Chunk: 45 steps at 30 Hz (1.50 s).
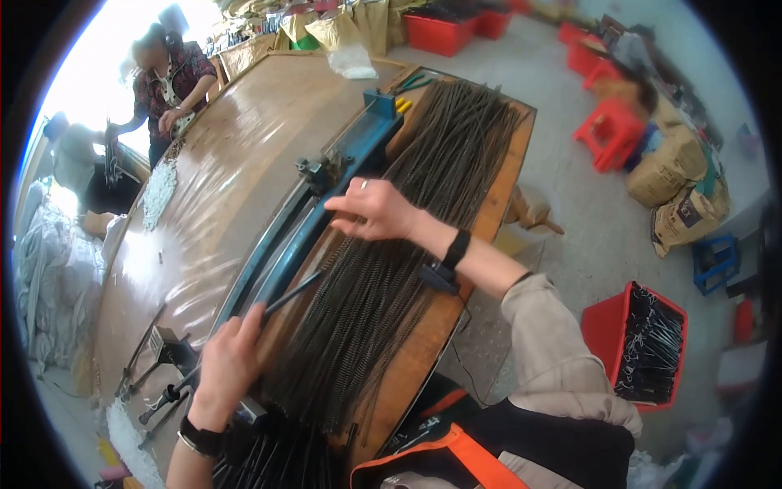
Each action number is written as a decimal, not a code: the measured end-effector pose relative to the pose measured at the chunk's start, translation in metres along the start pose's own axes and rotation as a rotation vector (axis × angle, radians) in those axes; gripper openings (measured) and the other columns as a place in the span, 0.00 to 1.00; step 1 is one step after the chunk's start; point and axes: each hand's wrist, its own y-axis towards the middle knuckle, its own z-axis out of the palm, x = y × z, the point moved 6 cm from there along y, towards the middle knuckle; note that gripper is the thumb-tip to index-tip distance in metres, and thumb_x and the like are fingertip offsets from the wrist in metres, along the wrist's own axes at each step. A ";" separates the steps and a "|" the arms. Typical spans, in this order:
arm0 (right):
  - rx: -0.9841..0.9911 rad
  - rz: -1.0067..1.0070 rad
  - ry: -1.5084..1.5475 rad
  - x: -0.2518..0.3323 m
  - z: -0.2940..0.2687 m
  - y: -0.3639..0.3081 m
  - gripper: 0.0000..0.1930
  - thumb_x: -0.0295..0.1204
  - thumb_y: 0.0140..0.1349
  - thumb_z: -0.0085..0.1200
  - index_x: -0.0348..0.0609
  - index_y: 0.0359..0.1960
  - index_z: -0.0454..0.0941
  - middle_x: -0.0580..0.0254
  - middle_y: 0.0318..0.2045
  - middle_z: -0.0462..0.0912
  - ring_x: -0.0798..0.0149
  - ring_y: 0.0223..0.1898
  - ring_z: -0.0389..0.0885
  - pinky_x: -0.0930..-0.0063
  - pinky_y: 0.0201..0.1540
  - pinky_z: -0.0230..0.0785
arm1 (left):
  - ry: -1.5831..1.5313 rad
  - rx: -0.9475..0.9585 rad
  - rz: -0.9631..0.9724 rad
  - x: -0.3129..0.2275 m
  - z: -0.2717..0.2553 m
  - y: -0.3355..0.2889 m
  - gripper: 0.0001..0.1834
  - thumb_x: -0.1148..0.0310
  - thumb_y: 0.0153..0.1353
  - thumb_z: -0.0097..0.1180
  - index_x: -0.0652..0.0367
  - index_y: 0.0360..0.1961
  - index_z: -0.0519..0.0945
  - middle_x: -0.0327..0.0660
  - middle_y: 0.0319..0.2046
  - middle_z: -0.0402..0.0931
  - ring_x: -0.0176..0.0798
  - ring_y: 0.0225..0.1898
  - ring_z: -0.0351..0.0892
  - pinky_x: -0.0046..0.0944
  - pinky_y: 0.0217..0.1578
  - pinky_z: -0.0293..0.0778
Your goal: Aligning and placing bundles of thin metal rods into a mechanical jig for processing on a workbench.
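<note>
My left hand (231, 359) is closed around a thin dark rod (292, 297), whose free end points up and to the right beside the blue rail. Over the rail my right hand (371, 210) has its fingers curled in a pinch; what they hold, if anything, is too small to make out. The long blue metal rail fixture (295, 254) runs diagonally along the bench. A small dark clamp block (319, 173) sits on it, just beyond my right fingertips. Under and beside my hands lies a thick bundle of long dark coiled springs (350, 330).
A black lever mechanism (169, 352) stands left of my left hand. Green-handled pliers (414, 82) lie at the bench's far end. A red bin (599, 342) of dark rods stands on the floor at right. Another person (167, 90) works across the film-covered table (236, 155).
</note>
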 end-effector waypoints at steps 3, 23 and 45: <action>-0.026 0.206 -0.054 0.012 0.024 -0.014 0.14 0.35 0.57 0.65 0.48 0.43 0.81 0.60 0.26 0.80 0.57 0.26 0.80 0.67 0.28 0.74 | 0.028 -0.011 -0.017 0.009 -0.006 -0.013 0.24 0.78 0.59 0.54 0.54 0.58 0.74 0.47 0.26 0.71 0.52 0.31 0.76 0.49 0.31 0.73; 0.189 0.285 0.598 0.233 0.088 0.065 0.08 0.31 0.63 0.62 0.42 0.41 0.85 0.64 0.21 0.77 0.67 0.27 0.76 0.73 0.32 0.69 | 0.288 -0.185 -0.121 0.038 -0.111 -0.209 0.28 0.81 0.49 0.52 0.49 0.53 0.80 0.41 0.22 0.68 0.47 0.29 0.73 0.44 0.32 0.73; 0.083 0.154 0.305 0.243 0.133 0.054 0.10 0.31 0.67 0.57 0.43 0.47 0.82 0.60 0.24 0.79 0.63 0.24 0.78 0.71 0.28 0.70 | 0.412 -0.596 -0.461 0.111 -0.165 -0.355 0.13 0.78 0.63 0.55 0.59 0.49 0.76 0.48 0.30 0.75 0.51 0.32 0.75 0.47 0.33 0.72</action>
